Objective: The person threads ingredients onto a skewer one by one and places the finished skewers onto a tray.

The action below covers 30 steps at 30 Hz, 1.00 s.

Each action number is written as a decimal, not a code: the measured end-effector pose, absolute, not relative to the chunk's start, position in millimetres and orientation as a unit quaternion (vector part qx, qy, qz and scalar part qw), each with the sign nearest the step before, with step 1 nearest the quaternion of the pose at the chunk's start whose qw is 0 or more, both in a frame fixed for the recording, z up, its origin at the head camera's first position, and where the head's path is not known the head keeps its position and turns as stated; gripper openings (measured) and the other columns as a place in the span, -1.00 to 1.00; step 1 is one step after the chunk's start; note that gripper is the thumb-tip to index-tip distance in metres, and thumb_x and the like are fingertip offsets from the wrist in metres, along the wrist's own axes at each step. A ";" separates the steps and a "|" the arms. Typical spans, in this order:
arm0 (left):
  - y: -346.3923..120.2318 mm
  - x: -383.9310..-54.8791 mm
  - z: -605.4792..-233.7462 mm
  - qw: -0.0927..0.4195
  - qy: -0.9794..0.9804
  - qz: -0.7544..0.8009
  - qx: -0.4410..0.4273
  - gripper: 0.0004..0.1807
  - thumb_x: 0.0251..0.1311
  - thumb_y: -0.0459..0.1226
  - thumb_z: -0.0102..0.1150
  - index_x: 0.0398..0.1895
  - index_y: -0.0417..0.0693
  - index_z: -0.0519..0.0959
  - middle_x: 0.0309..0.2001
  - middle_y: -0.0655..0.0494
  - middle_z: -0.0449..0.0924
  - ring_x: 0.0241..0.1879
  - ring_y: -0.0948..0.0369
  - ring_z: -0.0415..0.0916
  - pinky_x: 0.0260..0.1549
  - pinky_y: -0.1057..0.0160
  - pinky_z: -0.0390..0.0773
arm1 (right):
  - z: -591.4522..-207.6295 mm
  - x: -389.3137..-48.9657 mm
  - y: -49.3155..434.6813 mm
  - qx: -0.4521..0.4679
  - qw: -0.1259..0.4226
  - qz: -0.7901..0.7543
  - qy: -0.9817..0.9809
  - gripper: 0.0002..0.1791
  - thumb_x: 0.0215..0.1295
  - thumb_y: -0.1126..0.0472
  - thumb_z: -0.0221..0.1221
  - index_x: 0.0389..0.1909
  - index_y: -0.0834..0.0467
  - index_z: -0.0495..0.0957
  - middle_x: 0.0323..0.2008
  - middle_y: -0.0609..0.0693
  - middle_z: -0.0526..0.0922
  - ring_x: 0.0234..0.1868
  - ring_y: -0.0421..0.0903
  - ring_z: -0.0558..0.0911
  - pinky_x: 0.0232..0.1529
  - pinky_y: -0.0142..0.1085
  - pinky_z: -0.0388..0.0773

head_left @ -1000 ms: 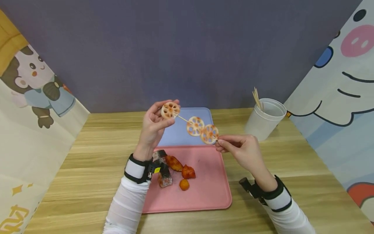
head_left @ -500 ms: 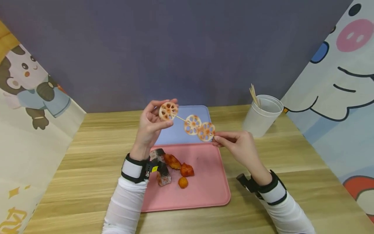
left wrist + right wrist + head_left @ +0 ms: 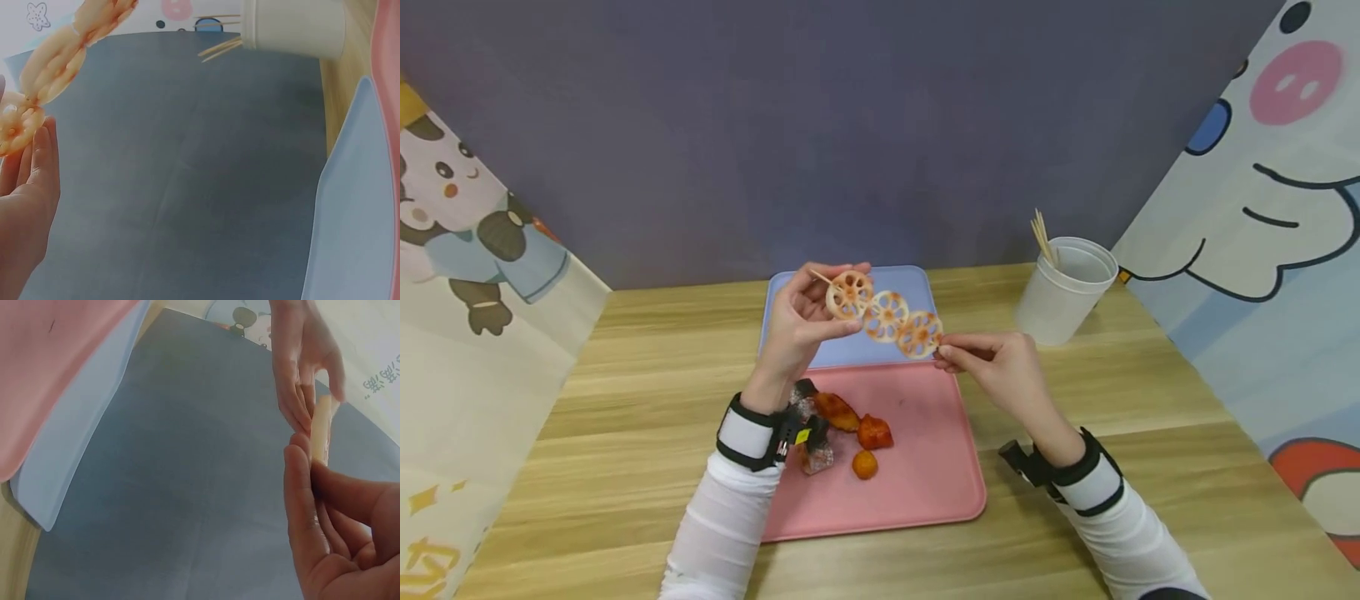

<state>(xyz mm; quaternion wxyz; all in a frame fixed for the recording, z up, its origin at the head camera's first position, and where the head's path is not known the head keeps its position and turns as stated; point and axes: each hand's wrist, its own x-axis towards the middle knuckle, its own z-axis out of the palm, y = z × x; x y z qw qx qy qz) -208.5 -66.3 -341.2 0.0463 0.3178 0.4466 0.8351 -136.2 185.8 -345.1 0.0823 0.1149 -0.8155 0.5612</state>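
Note:
Three lotus root slices sit in a row on a thin wooden skewer (image 3: 822, 277), held up above the trays. My left hand (image 3: 793, 329) grips the leftmost slice (image 3: 850, 294) at its edge between thumb and fingers. The skewer's tip pokes out past that slice to the upper left. The middle slice (image 3: 886, 317) is close against it. At the other end, my right hand (image 3: 1007, 367) pinches beside the right slice (image 3: 920, 335); its fingertips hide the skewer's end. In the right wrist view the slices (image 3: 321, 428) appear edge-on between both hands.
Below lies a pink tray (image 3: 925, 483) bearing a roasted wing (image 3: 837, 412), a red chunk (image 3: 875, 432), an orange ball (image 3: 865, 465) and dark-skinned pieces (image 3: 817, 457). Behind it is a blue tray (image 3: 913, 287). A white bucket (image 3: 1056, 304) with several sticks (image 3: 1042, 237) stands at right.
The left slice has slid along the skewer toward the other two, closing the gap. The skewer's tip now shows beyond it. My left hand has moved right with the slice.

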 end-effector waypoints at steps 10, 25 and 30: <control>-67.1 -208.1 -341.4 0.040 0.452 0.831 0.321 -0.46 -0.16 -0.64 0.35 -0.04 -0.20 0.47 0.15 -0.14 0.52 0.16 0.03 0.48 0.02 0.26 0.55 | -349.3 -141.3 184.4 0.106 0.079 0.557 -0.820 -0.80 0.17 0.33 0.27 -0.22 0.36 0.68 -0.40 0.24 0.72 -0.43 -0.22 0.73 -0.38 -0.33 0.66; -66.7 -213.4 -345.4 0.056 0.457 0.831 0.312 -0.47 -0.12 -0.66 0.29 -0.03 -0.20 0.45 0.17 -0.13 0.50 0.16 0.05 0.47 -0.04 0.27 0.57 | -350.4 -144.5 184.4 0.096 0.086 0.539 -0.833 -0.80 0.16 0.32 0.28 -0.23 0.35 0.69 -0.41 0.24 0.72 -0.45 -0.22 0.72 -0.40 -0.33 0.66; -66.7 -214.2 -347.6 0.057 0.462 0.827 0.314 -0.49 -0.11 -0.66 0.28 -0.04 -0.21 0.45 0.19 -0.15 0.49 0.16 0.04 0.48 -0.05 0.28 0.58 | -351.8 -144.7 183.3 0.096 0.079 0.538 -0.834 -0.80 0.17 0.33 0.28 -0.22 0.37 0.68 -0.41 0.24 0.72 -0.45 -0.22 0.73 -0.39 -0.31 0.66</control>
